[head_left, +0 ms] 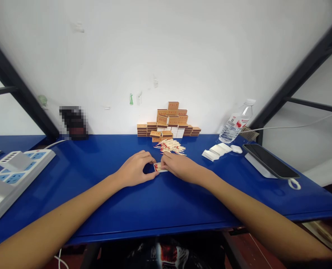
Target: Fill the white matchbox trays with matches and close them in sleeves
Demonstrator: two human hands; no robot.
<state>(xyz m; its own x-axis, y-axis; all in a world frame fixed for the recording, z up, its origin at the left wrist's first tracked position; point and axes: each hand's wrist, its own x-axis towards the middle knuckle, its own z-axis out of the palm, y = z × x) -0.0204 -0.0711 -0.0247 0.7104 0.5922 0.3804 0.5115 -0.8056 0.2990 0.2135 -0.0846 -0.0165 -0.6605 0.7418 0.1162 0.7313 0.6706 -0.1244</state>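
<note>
A small white matchbox tray (164, 171) lies on the blue table, with red-headed matches (157, 167) inside it. My left hand (135, 170) curves around the tray's left end, thumb at the near side and fingers at the far side. Over the tray's right part, my right hand (179, 167) has its fingertips pressed together down at the matches; what they pinch is hidden. Just beyond the tray spreads a loose heap of matches (173, 147). Behind that heap, brown matchboxes (173, 120) are stacked in a stepped pile against the wall.
White tray-like pieces (210, 155), a white earphone case (236, 149) and a phone (269, 160) lie to the right. A water bottle (235, 125) leans at the back right. At the left is a power strip (39, 168) with plugs. The table's front edge (143, 236) runs below my forearms.
</note>
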